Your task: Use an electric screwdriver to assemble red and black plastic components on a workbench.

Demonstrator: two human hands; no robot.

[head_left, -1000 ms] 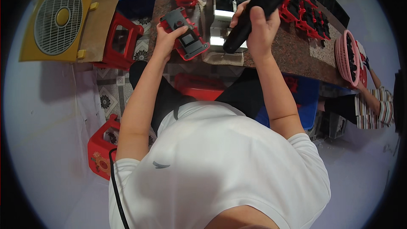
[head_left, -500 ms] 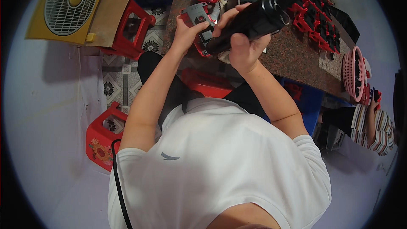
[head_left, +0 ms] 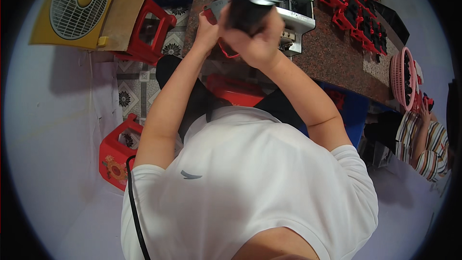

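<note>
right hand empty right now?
No, the right hand is wrapped around a black power tool, held up over the brown stone worktop.

a dark brown speckled stone tabletop (head_left: 337, 62) runs from 12 toward 3 o'clock. on it sit a grey-white machine (head_left: 293, 7) near 12, rows of red and black parts (head_left: 358, 17) toward 1, and a pink basket (head_left: 403, 74) at 3.

Black tool (head_left: 248, 2) now upright, nearer the red-and-grey part (head_left: 215, 12).
</note>
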